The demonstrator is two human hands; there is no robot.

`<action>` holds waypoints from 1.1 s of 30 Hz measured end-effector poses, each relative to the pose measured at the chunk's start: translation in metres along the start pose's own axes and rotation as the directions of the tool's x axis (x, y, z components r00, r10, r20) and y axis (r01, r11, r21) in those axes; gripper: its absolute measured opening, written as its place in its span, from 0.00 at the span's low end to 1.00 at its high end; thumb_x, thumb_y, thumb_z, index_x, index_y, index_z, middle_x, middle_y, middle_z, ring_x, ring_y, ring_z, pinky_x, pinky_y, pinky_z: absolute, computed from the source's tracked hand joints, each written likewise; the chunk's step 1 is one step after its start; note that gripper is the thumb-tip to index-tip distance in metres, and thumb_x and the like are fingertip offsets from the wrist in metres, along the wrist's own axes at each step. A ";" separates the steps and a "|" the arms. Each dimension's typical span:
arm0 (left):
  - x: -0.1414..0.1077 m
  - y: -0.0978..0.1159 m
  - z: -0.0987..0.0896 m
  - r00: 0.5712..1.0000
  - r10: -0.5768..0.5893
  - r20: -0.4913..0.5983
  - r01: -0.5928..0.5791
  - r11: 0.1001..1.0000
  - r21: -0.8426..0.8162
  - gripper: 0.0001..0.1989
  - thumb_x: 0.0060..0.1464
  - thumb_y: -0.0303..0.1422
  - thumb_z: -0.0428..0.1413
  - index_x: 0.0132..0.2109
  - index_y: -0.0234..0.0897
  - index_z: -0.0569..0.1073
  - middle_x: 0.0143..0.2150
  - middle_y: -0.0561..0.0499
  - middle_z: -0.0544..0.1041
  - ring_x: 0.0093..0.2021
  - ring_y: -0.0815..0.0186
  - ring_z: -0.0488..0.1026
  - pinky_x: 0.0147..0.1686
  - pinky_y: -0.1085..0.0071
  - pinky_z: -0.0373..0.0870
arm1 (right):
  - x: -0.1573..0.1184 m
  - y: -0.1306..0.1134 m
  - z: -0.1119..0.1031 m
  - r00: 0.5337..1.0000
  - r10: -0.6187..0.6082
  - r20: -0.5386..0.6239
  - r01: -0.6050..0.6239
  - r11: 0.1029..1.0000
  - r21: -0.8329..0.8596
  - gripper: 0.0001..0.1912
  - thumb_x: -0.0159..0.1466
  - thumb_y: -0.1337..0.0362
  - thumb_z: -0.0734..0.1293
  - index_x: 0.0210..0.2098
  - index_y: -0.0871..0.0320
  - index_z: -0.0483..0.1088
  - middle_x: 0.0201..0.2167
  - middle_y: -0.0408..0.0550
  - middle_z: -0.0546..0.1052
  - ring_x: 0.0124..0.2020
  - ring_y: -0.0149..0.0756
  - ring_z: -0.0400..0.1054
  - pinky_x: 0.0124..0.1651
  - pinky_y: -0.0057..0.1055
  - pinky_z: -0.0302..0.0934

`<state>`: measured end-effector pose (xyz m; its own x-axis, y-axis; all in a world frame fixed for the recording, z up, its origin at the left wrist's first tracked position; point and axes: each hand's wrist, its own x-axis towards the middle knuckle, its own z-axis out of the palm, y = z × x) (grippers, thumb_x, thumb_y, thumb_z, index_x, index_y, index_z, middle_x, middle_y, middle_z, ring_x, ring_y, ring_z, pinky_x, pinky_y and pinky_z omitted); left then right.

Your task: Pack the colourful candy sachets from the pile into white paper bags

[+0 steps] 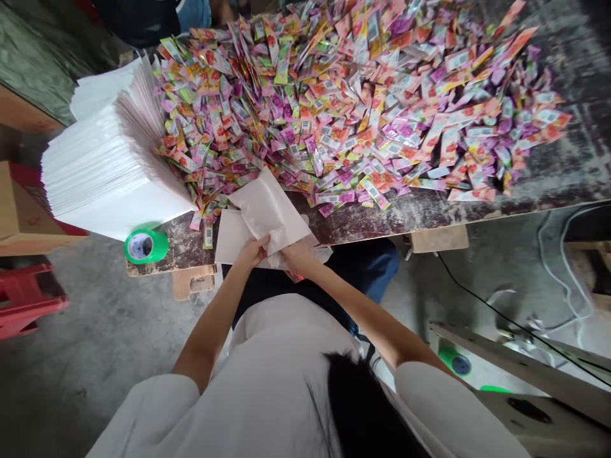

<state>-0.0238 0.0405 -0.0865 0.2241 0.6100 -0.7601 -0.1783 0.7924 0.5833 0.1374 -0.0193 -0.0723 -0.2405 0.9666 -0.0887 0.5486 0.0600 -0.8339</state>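
My left hand is closed on the near edge of a white mailer bag, thumb on top. The bag lies tilted at the table's front edge, its opening towards me. At that opening is my right hand, its fingers hidden by the bag, so what they hold does not show. More white bags lie flat underneath. A bit of a red packet shows below my right wrist. Beyond the bag spreads a large heap of small colourful printed packets, pink, orange, purple and green.
A tall stack of white bags stands at the table's left end. Green tape sits at the front left corner. Cardboard boxes and a red plastic stool are on the left. Cables trail at right. Another person is across the table.
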 end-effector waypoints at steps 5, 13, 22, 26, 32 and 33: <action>0.006 0.000 0.004 0.997 -0.047 -0.054 0.042 0.995 -0.089 0.09 0.49 0.27 0.61 0.40 0.31 0.75 0.33 0.47 0.82 0.34 0.61 0.79 0.40 0.64 0.79 | -0.022 0.007 0.001 0.978 -0.193 0.079 0.206 0.957 -0.203 0.11 0.68 0.67 0.61 0.43 0.57 0.75 0.47 0.54 0.75 0.48 0.42 0.65 0.53 0.42 0.59; 0.010 0.003 0.004 0.981 0.057 -0.187 -0.053 0.998 0.030 0.10 0.43 0.29 0.64 0.36 0.31 0.75 0.29 0.47 0.80 0.33 0.61 0.79 0.36 0.66 0.77 | -0.045 0.017 -0.036 0.992 -0.125 0.003 0.124 0.990 0.072 0.09 0.68 0.61 0.60 0.37 0.56 0.71 0.40 0.52 0.77 0.46 0.40 0.70 0.51 0.40 0.63; -0.039 0.025 -0.024 0.637 0.763 0.108 -0.445 0.250 0.860 0.33 0.53 0.38 0.58 0.64 0.33 0.62 0.62 0.35 0.68 0.58 0.53 0.70 0.57 0.56 0.66 | -0.197 0.100 -0.138 0.736 0.580 -0.350 -0.676 0.651 -0.344 0.18 0.62 0.67 0.63 0.52 0.56 0.71 0.54 0.66 0.71 0.49 0.53 0.71 0.51 0.52 0.66; -0.040 0.033 -0.017 0.531 0.507 0.679 -0.612 -0.325 0.721 0.28 0.63 0.38 0.47 0.68 0.37 0.59 0.70 0.40 0.58 0.71 0.55 0.50 0.69 0.53 0.42 | -0.110 0.068 -0.108 0.967 0.072 -0.244 -0.197 0.817 -0.541 0.25 0.67 0.67 0.59 0.63 0.57 0.62 0.61 0.60 0.66 0.63 0.48 0.60 0.63 0.47 0.58; 0.002 0.028 -0.038 0.599 0.000 0.801 -0.649 -0.585 0.486 0.36 0.63 0.50 0.44 0.71 0.35 0.51 0.72 0.39 0.53 0.72 0.53 0.47 0.69 0.51 0.35 | 0.013 0.058 -0.074 0.825 -0.478 0.300 0.560 0.630 -0.538 0.17 0.68 0.70 0.59 0.53 0.56 0.71 0.62 0.55 0.67 0.64 0.45 0.59 0.63 0.48 0.56; 0.006 0.027 -0.042 0.593 -0.015 0.805 -0.654 -0.592 0.471 0.39 0.61 0.53 0.44 0.71 0.34 0.50 0.72 0.38 0.51 0.72 0.52 0.46 0.68 0.50 0.34 | 0.019 0.062 -0.073 0.797 -0.493 0.348 0.602 0.603 -0.524 0.14 0.68 0.71 0.59 0.49 0.57 0.73 0.62 0.55 0.68 0.64 0.45 0.60 0.63 0.48 0.57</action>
<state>-0.0677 0.0652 -0.0872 0.9070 0.3539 -0.2284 0.4100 -0.8659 0.2864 0.2255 0.0213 -0.0858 -0.7410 0.6543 0.1512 0.6054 0.7483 -0.2711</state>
